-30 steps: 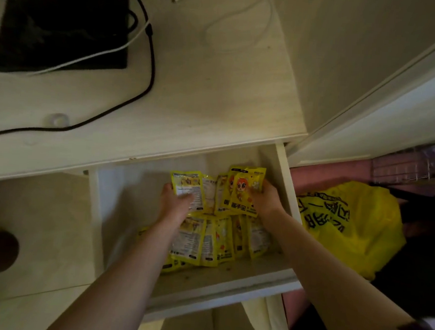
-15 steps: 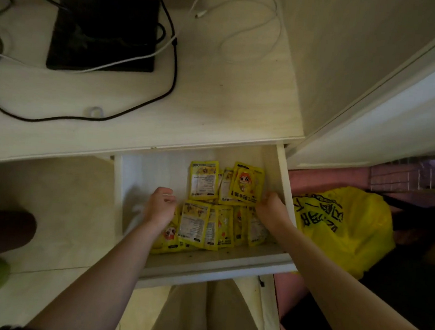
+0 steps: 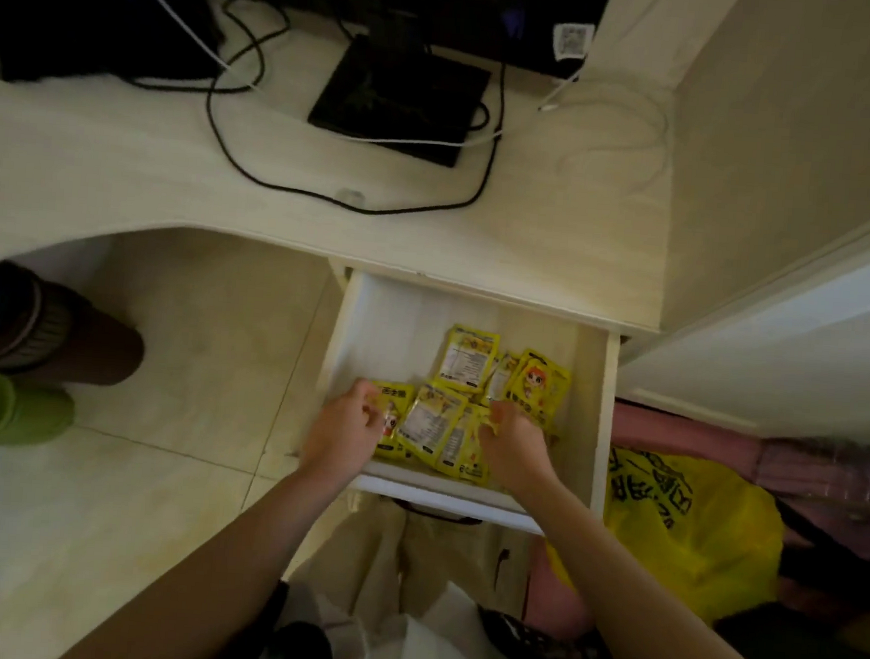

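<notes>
Yellow foil sachets [image 3: 434, 427] are lying between your left hand [image 3: 346, 428] and right hand [image 3: 515, 445] (long edges pointing away), both hands gripping the pile.

Yellow snack packets [image 3: 460, 413] lie overlapping – some face up, some back up – in the open white drawer [image 3: 387, 321].

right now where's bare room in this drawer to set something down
Bare drawer floor at the back left, between its left wall and the yellow packets; a thin strip along the right wall. Crowded at the front: packets, left hand, right hand.
</notes>
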`<control>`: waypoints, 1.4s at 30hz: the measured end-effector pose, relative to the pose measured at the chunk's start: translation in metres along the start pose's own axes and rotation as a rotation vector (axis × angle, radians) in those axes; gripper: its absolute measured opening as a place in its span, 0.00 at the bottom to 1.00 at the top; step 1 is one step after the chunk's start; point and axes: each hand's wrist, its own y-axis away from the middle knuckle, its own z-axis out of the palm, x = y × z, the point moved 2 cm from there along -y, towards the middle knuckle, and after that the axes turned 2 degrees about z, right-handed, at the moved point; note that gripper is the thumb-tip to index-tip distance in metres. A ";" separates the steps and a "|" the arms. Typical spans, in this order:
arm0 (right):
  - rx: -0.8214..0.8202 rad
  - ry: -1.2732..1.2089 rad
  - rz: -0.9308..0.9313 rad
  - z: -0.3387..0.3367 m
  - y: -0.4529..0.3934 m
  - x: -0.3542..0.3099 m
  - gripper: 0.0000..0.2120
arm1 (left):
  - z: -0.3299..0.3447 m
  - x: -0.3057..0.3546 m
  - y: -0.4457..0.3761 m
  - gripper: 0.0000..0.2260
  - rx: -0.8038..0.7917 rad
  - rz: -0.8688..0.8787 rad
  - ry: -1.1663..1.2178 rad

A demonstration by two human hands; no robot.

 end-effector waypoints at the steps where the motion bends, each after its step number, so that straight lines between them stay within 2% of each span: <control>1: -0.011 0.020 -0.033 0.006 0.003 -0.009 0.20 | -0.005 -0.004 0.009 0.12 0.024 0.001 0.001; 6: -0.063 0.167 -0.205 0.039 0.018 -0.057 0.18 | -0.028 -0.038 0.046 0.12 0.142 -0.065 -0.003; 11: -0.140 0.305 -0.364 0.077 0.035 -0.108 0.19 | -0.056 -0.082 0.078 0.11 0.279 -0.207 -0.004; 20: -0.231 0.455 -0.574 0.173 0.063 -0.208 0.18 | -0.133 -0.182 0.110 0.11 0.397 -0.421 0.049; 29: -0.253 0.462 -0.677 0.261 0.081 -0.314 0.19 | -0.233 -0.296 0.129 0.10 0.488 -0.483 0.030; 42: -0.237 0.579 -0.826 0.344 0.057 -0.482 0.19 | -0.346 -0.385 0.075 0.10 0.612 -0.505 0.008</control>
